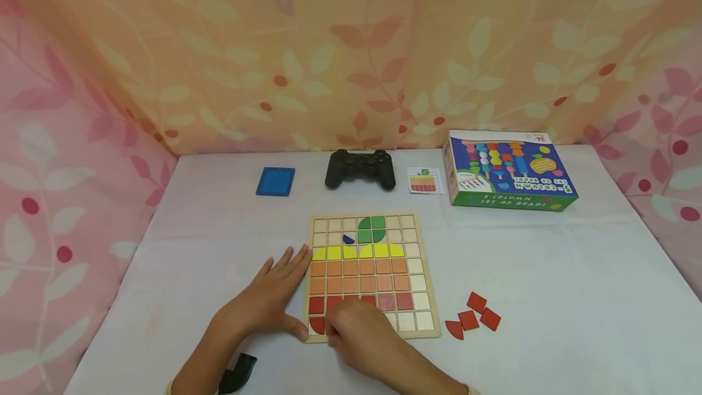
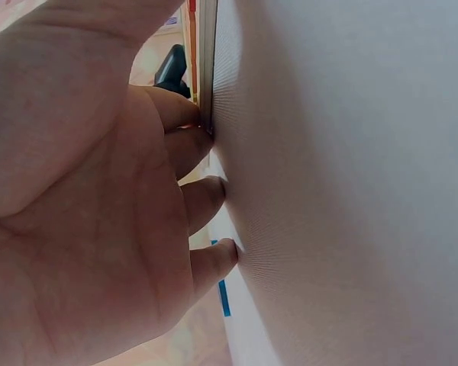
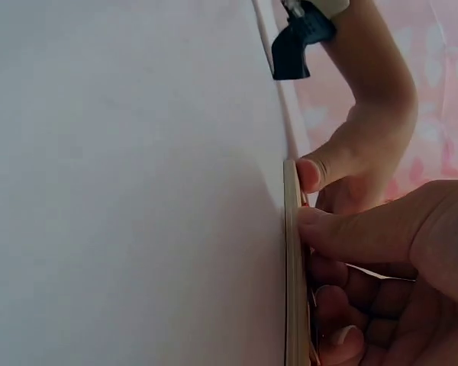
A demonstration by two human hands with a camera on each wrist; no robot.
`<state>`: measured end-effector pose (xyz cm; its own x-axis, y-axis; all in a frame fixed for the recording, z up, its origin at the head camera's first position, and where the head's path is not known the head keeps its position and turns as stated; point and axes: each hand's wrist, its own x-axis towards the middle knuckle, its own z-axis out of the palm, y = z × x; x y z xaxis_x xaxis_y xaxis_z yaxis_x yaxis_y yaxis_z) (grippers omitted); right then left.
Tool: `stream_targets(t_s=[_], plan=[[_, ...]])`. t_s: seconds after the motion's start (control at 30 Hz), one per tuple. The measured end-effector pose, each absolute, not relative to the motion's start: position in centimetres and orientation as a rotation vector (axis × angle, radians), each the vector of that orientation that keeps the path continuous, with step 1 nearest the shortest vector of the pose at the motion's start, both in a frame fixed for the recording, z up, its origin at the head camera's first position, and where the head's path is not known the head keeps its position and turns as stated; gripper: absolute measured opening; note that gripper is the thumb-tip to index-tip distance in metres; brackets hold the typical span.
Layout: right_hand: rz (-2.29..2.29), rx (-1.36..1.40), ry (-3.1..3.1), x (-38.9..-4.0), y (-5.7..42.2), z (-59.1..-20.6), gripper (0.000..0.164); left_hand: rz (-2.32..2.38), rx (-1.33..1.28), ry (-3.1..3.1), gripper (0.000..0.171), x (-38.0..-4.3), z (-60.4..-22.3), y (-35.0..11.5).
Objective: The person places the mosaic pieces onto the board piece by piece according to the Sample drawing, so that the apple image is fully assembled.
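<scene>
A wooden grid board [image 1: 436, 322] holds green quarter-round tiles [image 1: 371, 230], yellow quarter-round tiles [image 1: 334, 253], orange squares [image 1: 366, 267] and red squares [image 1: 404, 301]. A red quarter-round tile [image 1: 317, 325] sits in its bottom left cell. My left hand [image 1: 269, 300] steadies the board's left edge, fingers spread and thumb at the lower corner. Over the bottom row, my right hand [image 1: 362, 334] bends its fingers down beside that red tile. In the right wrist view its thumb [image 3: 320, 229] touches the board's edge; whether a tile is under the fingertips is hidden.
Several loose red tiles [image 1: 468, 320] lie right of the board. A dark blue piece [image 1: 348, 239] rests on the grid's upper part. Behind stand a blue square tray [image 1: 275, 181], a black game controller [image 1: 360, 169], a picture card [image 1: 425, 181] and a bead-set box [image 1: 510, 169].
</scene>
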<state>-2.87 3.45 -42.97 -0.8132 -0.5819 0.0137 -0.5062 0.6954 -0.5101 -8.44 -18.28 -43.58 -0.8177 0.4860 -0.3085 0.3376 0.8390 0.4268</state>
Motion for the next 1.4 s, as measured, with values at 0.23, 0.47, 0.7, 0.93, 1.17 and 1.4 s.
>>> stream_targets(t_s=[0.23,0.47,0.7,0.93,1.17,1.4], plan=[[-0.889,-0.675,2.752,-2.4,9.7,-41.7,0.019,0.493,0.612,2.611,0.141,-8.5,-43.6,-18.1],[-0.727,-0.285,2.824,-2.0,19.1,-40.9,0.030,0.497,0.594,2.606,0.142,-8.5,-43.6,-18.2],[-0.741,-0.126,2.785,-1.6,22.3,-42.2,0.032,0.502,0.591,2.613,0.142,-8.4,-43.4,-18.4],[-0.817,-0.053,2.739,-1.9,22.4,-42.0,0.030,0.497,0.594,2.610,0.141,-8.4,-43.3,-18.1],[-0.796,-0.023,2.738,-2.8,22.2,-40.7,0.020,0.491,0.613,2.621,0.141,-8.5,-43.3,-18.0],[-0.893,-0.118,2.773,-4.5,16.8,-39.7,0.021,0.486,0.579,2.606,0.142,-8.4,-43.2,-17.9]])
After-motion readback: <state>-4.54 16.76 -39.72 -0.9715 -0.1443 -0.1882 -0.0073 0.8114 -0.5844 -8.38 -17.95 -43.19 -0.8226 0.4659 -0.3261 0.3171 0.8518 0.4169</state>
